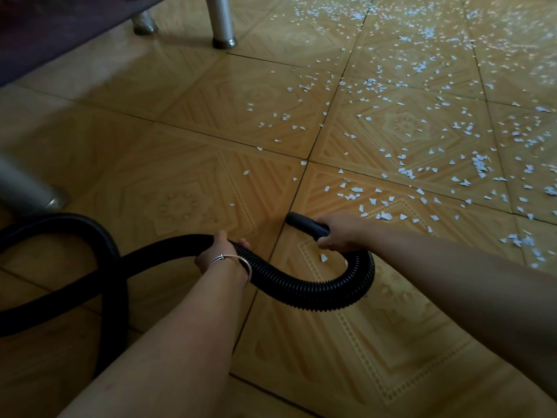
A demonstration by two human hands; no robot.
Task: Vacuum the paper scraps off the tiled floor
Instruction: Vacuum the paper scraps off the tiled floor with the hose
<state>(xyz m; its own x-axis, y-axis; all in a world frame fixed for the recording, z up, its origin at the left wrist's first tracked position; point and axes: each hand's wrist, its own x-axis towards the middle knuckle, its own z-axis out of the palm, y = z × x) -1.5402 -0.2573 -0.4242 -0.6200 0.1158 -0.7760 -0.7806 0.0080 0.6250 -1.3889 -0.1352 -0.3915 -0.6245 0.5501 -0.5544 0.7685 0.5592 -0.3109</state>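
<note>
Down on the tan patterned tile floor (180, 176), the right hand (340, 233) had fingers clamped round the smooth black nozzle (303, 223) of the ribbed black vacuum hose (316, 294), left hand (215, 254) curled round the hose further back. Little white paper scraps (422, 164) lay scattered just ahead and off right.

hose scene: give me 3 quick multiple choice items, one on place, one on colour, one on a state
1. Most paper scraps lie:
A) right of the nozzle and farther off
B) beneath the left forearm
C) in a dustpan

2. The hose is:
A) white
B) black
C) red

3. The right hand:
A) lies flat on the floor
B) pinches a scrap
C) grips the nozzle

Answers:
1 A, the white bits crowd the right and far side of the view.
2 B, it is a ribbed black tube.
3 C, the fingers curl round the nozzle.
</note>
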